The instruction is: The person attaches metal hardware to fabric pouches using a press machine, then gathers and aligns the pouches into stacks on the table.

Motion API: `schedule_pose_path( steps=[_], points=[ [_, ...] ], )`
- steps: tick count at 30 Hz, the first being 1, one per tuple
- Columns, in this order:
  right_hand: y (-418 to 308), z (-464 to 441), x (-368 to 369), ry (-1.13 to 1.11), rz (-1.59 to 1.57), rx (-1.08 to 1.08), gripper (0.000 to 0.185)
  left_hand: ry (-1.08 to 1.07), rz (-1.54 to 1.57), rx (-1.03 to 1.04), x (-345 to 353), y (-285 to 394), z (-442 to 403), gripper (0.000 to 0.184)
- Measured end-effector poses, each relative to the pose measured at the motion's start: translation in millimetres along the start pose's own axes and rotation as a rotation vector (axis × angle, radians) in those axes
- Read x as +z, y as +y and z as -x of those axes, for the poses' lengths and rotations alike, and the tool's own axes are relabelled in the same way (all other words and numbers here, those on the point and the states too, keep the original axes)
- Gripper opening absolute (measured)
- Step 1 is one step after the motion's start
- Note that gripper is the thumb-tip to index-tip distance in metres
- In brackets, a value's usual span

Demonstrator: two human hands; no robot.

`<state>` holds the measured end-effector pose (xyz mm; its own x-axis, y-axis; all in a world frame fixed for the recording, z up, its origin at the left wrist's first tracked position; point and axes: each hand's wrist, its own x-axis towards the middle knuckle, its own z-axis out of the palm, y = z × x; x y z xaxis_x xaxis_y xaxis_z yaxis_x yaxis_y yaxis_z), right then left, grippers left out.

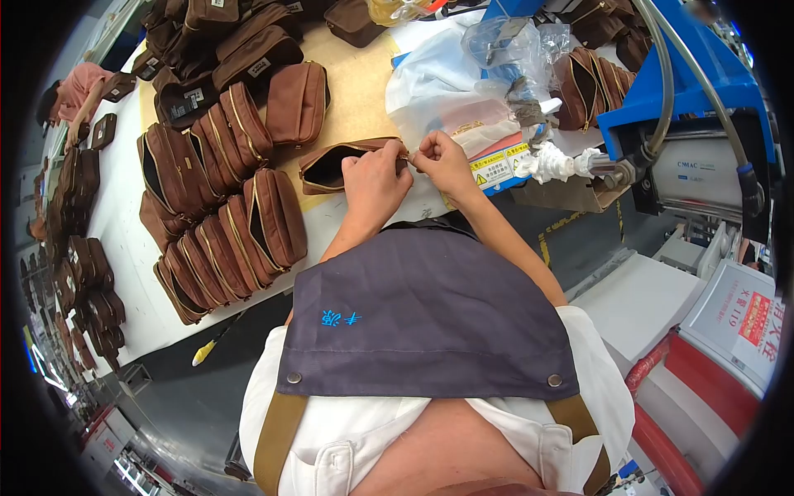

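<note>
Through the head camera I see a brown pouch (329,165) at the near edge of a white table (124,248), its cloth-like sides drawn into a long, lens-shaped mouth with a gold-toned zip along the rim. My left hand (376,183) bends its fingers over that rim and touches it; I cannot tell whether they are clamped. My right hand (441,164) has thumb and fingertips together at the pouch's right end, around something too small for me to make out. The pouch gapes to the left of my left hand, showing a dark inside whose contents I cannot read. To the left, rounded brown pouches (223,248) stand packed in two rows, several with zips parted; on the far side lies a heap of darker pouches (223,62) with pale labels. Right of the far middle, crumpled translucent plastic (430,91) spreads close to my right hand, near a yellow warning label (496,169) and a blue-framed machine (624,132) whose metal rod is wrapped in white material (558,163). Beyond the pouch, a smooth tan board (357,91) offers bare room; on the near side, the table edge runs tight against a dark apron (430,314).
</note>
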<state>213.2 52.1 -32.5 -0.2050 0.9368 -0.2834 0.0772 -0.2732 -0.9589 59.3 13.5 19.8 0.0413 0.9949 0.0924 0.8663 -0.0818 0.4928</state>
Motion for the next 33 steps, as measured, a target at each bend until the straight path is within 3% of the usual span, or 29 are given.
schedule_pose_path(
  steps=[7,11,12,15,16,18,20,23,26,29,31,33],
  points=[
    [-61.5,35.0,-4.5,-0.169,0.041,-0.123,0.021,-0.007,-0.025,0.072,-63.5,21.7,5.9,0.010],
    [-111.9,61.1,-35.5,-0.296,0.094,-0.356,0.025,0.080,0.279,0.286,-89.9,47.6,1.0,0.011],
    [-115.2,64.9,-47.4,-0.262,0.101,-0.446,0.039,0.011,0.366,0.300,-98.2,59.3,-2.3,0.011],
    [-149.2,89.7,-87.5,-0.322,0.306,-0.406,0.056,-0.228,0.747,0.360,-88.3,75.9,-12.0,0.011],
    [-145.3,92.0,-98.9,-0.358,0.366,-0.534,0.062,-0.332,0.865,0.388,-83.7,84.5,-15.1,0.009],
    [-141.4,105.3,-117.8,-0.376,0.448,-0.581,0.065,-0.555,0.947,0.499,-76.7,98.4,-22.5,0.009],
    [-138.7,126.8,-137.9,-0.445,0.543,-0.355,0.058,-0.611,0.974,0.664,-54.2,110.7,-26.6,0.010],
    [-132.8,143.9,-155.3,-0.373,0.490,-0.074,0.048,-0.749,0.945,0.641,-43.0,129.1,-32.1,0.012],
    [-121.3,146.4,-167.1,-0.201,0.396,-0.020,0.043,-0.398,0.909,0.796,-13.6,137.2,-44.6,0.012],
    [-119.9,137.2,-176.7,-0.054,0.396,-0.057,0.037,-0.555,0.837,0.535,-3.4,142.6,-59.0,0.013],
    [-126.3,130.0,-180.8,0.021,0.432,-0.076,0.036,-0.664,1.048,0.355,10.0,145.5,-66.6,0.011],
    [-137.6,129.9,-184.9,0.033,0.456,0.029,0.048,-0.777,1.180,0.207,15.7,145.9,-73.7,0.012]
  ],
)
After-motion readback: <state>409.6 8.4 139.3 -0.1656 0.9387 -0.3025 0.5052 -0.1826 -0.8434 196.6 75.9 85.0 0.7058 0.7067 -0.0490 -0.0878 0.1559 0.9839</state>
